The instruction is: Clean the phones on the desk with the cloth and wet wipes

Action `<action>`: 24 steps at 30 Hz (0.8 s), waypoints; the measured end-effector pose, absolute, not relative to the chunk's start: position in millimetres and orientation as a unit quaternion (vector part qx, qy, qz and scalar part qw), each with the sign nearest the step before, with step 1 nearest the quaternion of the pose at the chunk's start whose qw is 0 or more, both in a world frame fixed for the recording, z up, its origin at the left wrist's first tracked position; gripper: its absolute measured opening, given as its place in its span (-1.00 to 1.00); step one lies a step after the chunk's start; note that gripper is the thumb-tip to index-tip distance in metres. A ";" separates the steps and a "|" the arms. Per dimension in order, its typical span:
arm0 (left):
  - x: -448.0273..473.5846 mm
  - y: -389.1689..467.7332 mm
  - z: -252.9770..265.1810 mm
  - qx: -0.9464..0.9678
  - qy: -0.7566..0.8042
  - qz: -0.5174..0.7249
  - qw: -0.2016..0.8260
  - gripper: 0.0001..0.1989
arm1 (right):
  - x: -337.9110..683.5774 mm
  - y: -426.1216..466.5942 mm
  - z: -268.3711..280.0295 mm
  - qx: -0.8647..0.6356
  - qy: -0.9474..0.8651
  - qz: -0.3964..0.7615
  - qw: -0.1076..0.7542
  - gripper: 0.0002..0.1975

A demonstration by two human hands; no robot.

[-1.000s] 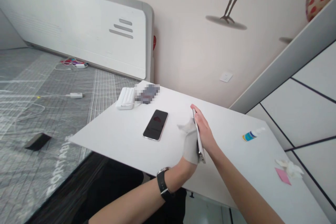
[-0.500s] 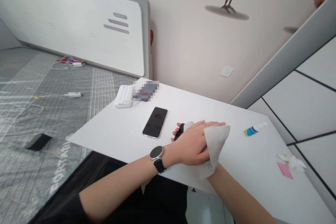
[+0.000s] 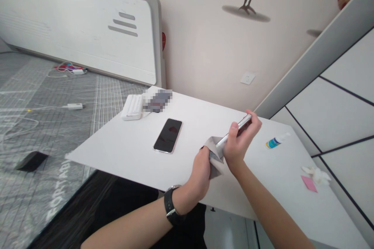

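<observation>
Cloth [image 3: 216, 167], grey and creased, wrapped the near end of a silver-edged device [image 3: 244, 120], bunched in the curled fingers of the left hand [image 3: 201, 172]; their tips were hidden, though they seemed to press it against the device. The right hand [image 3: 238, 149] gripped the device farther up, thumb on one side and bent fingers round the other, its far end reaching those fingertips. Left of the left fingers, a phone [image 3: 168, 135] lay flat on the table [image 3: 125, 144], with a white box [image 3: 132, 107] farther off. Right of the right fingers was a bottle [image 3: 274, 142], then a pink square [image 3: 309, 183] and a tissue [image 3: 321, 175], well apart from them.
</observation>
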State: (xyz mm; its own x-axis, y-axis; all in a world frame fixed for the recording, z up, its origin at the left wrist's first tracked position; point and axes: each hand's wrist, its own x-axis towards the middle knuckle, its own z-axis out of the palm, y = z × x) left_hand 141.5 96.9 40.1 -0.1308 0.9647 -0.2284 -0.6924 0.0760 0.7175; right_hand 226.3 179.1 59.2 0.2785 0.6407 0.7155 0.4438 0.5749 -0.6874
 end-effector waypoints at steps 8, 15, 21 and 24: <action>129.1 117.6 64.4 0.035 0.216 0.695 0.685 -0.81 | 196.2 148.4 71.8 -0.301 -0.595 -0.129 0.734 -0.68; 102.8 115.4 79.6 0.031 0.085 0.702 0.707 -0.64 | 202.0 143.0 62.5 -0.333 -0.551 0.123 0.756 -0.68; 97.5 115.3 70.2 0.046 0.084 0.627 0.773 -0.63 | 235.8 182.8 57.3 -0.282 -0.477 0.450 0.701 -0.45; 97.4 114.7 63.9 0.064 0.095 0.583 0.804 -0.69 | 256.4 198.5 64.5 -0.259 -0.539 0.527 0.604 -0.43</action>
